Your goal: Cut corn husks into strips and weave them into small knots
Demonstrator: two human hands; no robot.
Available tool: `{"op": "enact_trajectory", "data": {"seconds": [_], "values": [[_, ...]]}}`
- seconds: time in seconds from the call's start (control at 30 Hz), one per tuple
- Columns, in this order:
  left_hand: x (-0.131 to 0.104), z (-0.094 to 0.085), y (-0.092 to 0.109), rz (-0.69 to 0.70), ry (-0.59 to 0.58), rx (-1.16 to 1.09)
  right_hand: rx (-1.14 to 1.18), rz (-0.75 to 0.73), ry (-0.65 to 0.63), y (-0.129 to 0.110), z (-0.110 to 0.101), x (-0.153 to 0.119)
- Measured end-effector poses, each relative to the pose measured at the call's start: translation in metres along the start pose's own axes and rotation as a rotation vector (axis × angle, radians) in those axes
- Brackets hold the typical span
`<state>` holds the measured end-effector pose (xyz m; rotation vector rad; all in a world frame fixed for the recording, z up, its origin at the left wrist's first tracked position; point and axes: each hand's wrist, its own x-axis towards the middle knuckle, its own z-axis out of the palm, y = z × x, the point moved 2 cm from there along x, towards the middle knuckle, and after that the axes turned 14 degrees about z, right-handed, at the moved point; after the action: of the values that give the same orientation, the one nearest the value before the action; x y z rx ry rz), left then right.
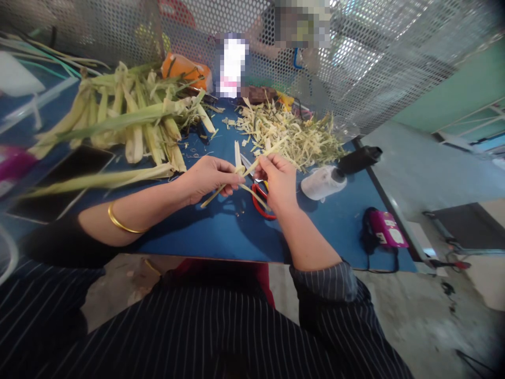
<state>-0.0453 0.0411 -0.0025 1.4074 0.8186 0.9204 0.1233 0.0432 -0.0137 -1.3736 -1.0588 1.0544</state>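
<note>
On the blue tabletop (189, 237), at the far left, a flat black panel (47, 208) lies partly under a long pale-green stalk (110, 177). Behind that, a heap of leafy stalks (134, 131) spreads toward an orange packet (193, 73). Next comes the left forearm, circled by a gold bangle (118, 224); the left hand (213, 181) has its thumb and fingers closed on pale plant strips (239, 169), right where they cross, between the two hands and above the table. Below them lie red-handled scissors (256, 203). The right hand (280, 179) pinches one of the same strips between thumb and fingers. Behind it sits a pile of shredded strips (292, 131). Further right, a white, dark-tipped container (321, 183) lies near a black cylinder (361, 158), then a magenta box (390, 229) with a black cord.
</note>
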Motion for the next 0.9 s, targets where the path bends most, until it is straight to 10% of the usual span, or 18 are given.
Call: {"op": "enact_trajectory", "data": {"seconds": [0.13, 0.23, 0.37, 0.63, 0.9], "values": [[0.004, -0.007, 0.000, -0.028, 0.215, -0.171, -0.197, -0.401, 0.301, -0.018, -0.007, -0.019], [0.005, -0.009, 0.002, 0.013, 0.328, -0.257, -0.478, -0.498, 0.075, -0.021, 0.005, -0.038], [0.003, -0.005, -0.002, 0.048, 0.337, -0.267, -0.581, -0.267, -0.218, 0.001, 0.028, -0.042], [0.005, -0.004, 0.001, 0.182, 0.104, -0.199, -0.265, -0.141, -0.263, 0.004, 0.030, -0.037], [0.006, -0.010, 0.008, 0.218, 0.190, -0.143, -0.225, -0.160, -0.382, -0.005, 0.029, -0.043]]}}
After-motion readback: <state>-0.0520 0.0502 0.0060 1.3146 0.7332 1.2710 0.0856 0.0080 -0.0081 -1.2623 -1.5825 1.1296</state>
